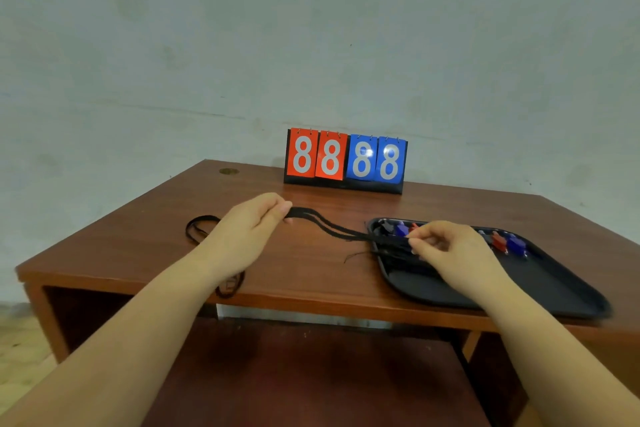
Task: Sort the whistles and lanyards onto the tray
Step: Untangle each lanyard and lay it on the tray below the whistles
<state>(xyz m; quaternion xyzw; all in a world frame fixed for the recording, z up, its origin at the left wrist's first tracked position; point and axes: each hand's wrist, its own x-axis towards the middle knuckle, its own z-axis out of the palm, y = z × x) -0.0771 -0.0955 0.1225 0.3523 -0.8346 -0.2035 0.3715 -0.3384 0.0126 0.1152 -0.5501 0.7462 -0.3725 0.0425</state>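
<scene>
A black lanyard (pixel 329 227) stretches between my two hands above the table. My left hand (pixel 254 218) pinches its left end. Its right end is pinched by my right hand (pixel 440 244) over the left part of the black tray (pixel 540 284). Under that hand lies a bundle of black lanyards (pixel 391 250). Several red and blue whistles (pixel 509 243) and one black whistle (pixel 386 228) lie along the tray's far side. Another black lanyard (pixel 199 229) lies looped on the table, partly hidden by my left forearm.
A flip scoreboard (pixel 346 161) reading 8888 in red and blue stands at the back of the brown wooden table (pixel 311 274). The tray sits at the table's right front. A lower shelf (pixel 311 374) shows beneath the table.
</scene>
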